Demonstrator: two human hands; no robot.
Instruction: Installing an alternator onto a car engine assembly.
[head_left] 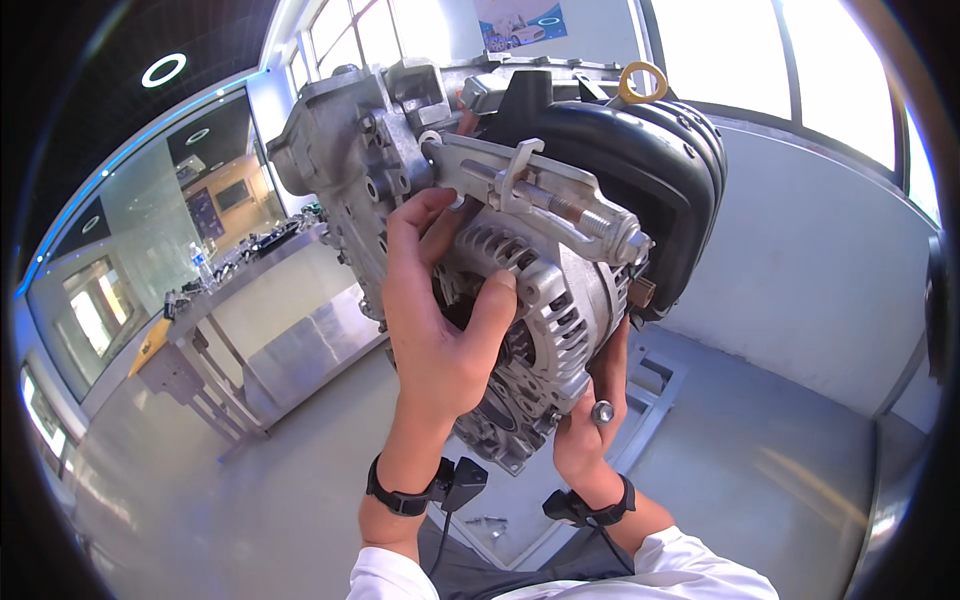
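A silver alternator [565,312] with a slotted housing sits against the front of an engine, below a metal adjuster bracket [570,205] with a long threaded bolt. My left hand [437,335] is closed around the alternator's left side. Its thumb presses on the housing, and its index finger touches a small bolt end [458,201] at the bracket's lower edge. My right hand [590,430] grips the alternator from below right, its fingertips partly hidden behind it. A flanged bolt head [602,412] shows in front of the right hand; where its shank goes is hidden.
The engine's black intake manifold [690,170] bulges out behind the bracket, with a yellow ring handle [642,83] on top. A pale metal stand [655,390] is beneath. A steel workbench [300,340] bearing parts and a water bottle [200,262] stands at left.
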